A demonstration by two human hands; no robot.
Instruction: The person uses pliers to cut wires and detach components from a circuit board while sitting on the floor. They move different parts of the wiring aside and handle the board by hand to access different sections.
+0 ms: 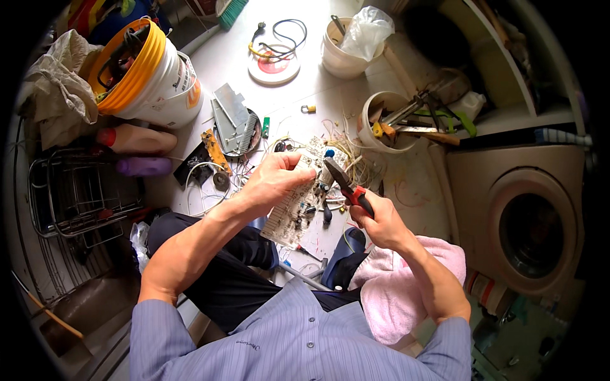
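Observation:
My left hand (279, 181) is closed on the upper left edge of a pale, dirty circuit board (287, 219), which hangs tilted over the floor before my knees. Small parts stand on the board, among them a blue round component (329, 153) near its top. In my right hand (381, 221) is a pair of pliers (346, 184) with red and black handles. The dark jaws point up and left and lie close to the blue component; whether they touch it I cannot tell. Behind the board spreads a tangle of loose wires (359, 166).
A yellow-rimmed white bucket (162, 82) stands at the far left. A tub of tools (375, 136) and a white bucket (337, 60) with a plastic bag are at the far right. A washing machine (464, 184) stands right, a wire rack (82, 197) left. A pink towel (406, 286) lies over my right leg.

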